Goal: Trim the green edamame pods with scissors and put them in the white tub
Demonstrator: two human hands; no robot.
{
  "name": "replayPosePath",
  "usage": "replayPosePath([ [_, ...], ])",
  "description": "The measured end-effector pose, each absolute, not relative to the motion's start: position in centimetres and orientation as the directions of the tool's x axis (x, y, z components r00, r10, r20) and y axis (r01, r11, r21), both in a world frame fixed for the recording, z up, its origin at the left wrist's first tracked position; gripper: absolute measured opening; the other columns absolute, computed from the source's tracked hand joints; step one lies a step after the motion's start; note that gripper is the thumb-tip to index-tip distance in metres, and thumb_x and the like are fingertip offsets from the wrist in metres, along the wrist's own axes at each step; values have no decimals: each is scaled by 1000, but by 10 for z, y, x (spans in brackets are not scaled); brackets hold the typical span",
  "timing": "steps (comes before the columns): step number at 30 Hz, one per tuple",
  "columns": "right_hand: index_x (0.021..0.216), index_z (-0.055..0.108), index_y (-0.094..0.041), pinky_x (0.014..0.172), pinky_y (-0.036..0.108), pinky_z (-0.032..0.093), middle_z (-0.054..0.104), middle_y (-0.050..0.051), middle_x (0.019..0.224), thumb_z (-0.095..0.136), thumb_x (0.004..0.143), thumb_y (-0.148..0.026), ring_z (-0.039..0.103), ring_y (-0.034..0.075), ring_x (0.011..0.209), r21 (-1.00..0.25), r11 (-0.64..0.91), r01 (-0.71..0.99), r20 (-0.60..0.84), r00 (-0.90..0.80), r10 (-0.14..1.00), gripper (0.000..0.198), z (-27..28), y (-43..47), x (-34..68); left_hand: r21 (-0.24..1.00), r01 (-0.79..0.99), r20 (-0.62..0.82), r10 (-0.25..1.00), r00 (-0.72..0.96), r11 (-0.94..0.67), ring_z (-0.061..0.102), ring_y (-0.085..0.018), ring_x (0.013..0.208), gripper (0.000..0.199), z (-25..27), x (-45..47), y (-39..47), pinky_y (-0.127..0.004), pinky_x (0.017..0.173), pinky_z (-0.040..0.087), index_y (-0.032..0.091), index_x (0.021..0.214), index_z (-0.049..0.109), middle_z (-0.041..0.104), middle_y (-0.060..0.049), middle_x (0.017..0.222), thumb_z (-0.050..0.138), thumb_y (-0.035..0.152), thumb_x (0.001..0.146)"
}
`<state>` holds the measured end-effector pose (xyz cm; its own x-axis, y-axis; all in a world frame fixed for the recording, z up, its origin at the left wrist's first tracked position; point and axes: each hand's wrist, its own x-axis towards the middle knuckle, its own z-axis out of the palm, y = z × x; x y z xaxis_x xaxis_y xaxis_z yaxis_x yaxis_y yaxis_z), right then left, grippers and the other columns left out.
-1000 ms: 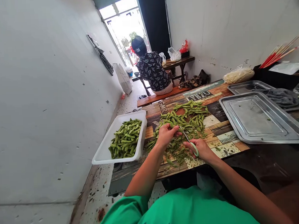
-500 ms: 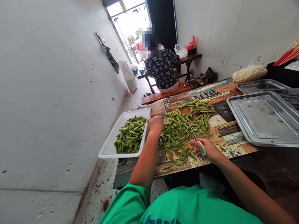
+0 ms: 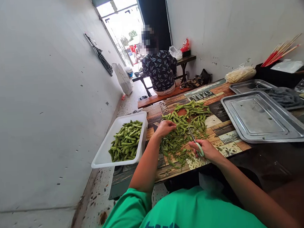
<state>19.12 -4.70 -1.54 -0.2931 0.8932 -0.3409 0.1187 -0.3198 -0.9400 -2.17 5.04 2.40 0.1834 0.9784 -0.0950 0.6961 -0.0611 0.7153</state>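
My right hand [image 3: 203, 149], right of centre, fingers curled round scissors [image 3: 199, 148]; left hand [image 3: 166, 127], mid-frame, fingers bunched near loose pods [image 3: 179, 119] on table [image 3: 228, 137], can't tell if gripping any; more pods [image 3: 128, 140], white tub [image 3: 100, 161], centre-left

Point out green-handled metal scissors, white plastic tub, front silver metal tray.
Green-handled metal scissors [image 3: 200, 149]: head view, handle.
White plastic tub [image 3: 104, 152]: head view, bare inside.
Front silver metal tray [image 3: 259, 117]: head view, bare base.
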Motion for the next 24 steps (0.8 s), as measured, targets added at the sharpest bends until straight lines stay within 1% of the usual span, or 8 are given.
replayPosePath([
  [1, 75, 53, -18, 29, 17, 30, 54, -3, 51, 65, 70, -57, 50, 9, 38, -940, -315, 127, -339, -292, 894, 41, -14, -47, 190, 759, 645, -97, 964, 248, -89, 54, -11, 62, 27, 25, -16, 44, -21, 60, 41, 11, 86, 70, 66, -2, 71, 59, 31, 73],
  [3, 72, 53, -18, 28, 17, 30, 54, -3, 51, 65, 70, -59, 50, 9, 38, -944, -298, 137, -327, -293, 899, 43, -11, -46, 189, 803, 583, -86, 944, 320, -124, 51, -9, 59, 29, 28, -7, 33, -21, 58, 39, 11, 86, 70, 64, -1, 68, 60, 34, 71],
  [8, 67, 51, -18, 29, 18, 29, 54, -4, 49, 63, 69, -61, 46, 8, 35, -954, -271, 129, -298, -312, 902, 45, -6, -48, 191, 816, 545, -93, 886, 454, -193, 50, -9, 58, 28, 38, 6, 22, -21, 57, 38, 12, 85, 71, 64, 0, 67, 61, 34, 70],
  [11, 63, 49, -18, 31, 18, 30, 52, -4, 46, 61, 71, -61, 46, 8, 35, -963, -226, 145, -260, -297, 919, 45, -7, -50, 193, 793, 569, -109, 868, 485, -218, 51, -9, 59, 27, 41, 8, 21, -21, 56, 37, 13, 84, 71, 64, 0, 66, 60, 35, 71],
  [16, 55, 47, -19, 38, 21, 36, 50, -4, 44, 58, 75, -59, 48, 9, 35, -954, -105, 281, -180, -254, 950, 46, -13, -50, 195, 805, 560, -152, 844, 515, -197, 52, -10, 62, 28, 35, 8, 25, -21, 59, 39, 13, 81, 70, 65, 0, 67, 61, 37, 70],
  [20, 52, 46, -19, 39, 22, 37, 48, -4, 43, 58, 75, -58, 49, 10, 35, -941, -67, 330, -155, -247, 957, 47, -15, -52, 196, 770, 598, -167, 834, 526, -223, 50, -9, 62, 28, 36, 7, 27, -20, 59, 37, 12, 81, 70, 63, 1, 67, 62, 37, 70],
  [22, 52, 45, -19, 38, 22, 37, 46, -5, 41, 59, 73, -58, 47, 10, 35, -945, -73, 319, -157, -247, 956, 47, -17, -52, 197, 750, 622, -212, 808, 549, -226, 47, -8, 59, 25, 38, 6, 28, -20, 56, 35, 12, 80, 69, 60, 3, 63, 65, 34, 68],
  [24, 54, 46, -19, 37, 21, 36, 45, -6, 41, 60, 72, -59, 45, 9, 34, -952, -103, 288, -177, -244, 953, 45, -19, -51, 198, 765, 615, -253, 790, 558, -190, 46, -7, 57, 22, 40, 6, 28, -19, 55, 34, 11, 76, 67, 57, 4, 60, 68, 30, 65],
])
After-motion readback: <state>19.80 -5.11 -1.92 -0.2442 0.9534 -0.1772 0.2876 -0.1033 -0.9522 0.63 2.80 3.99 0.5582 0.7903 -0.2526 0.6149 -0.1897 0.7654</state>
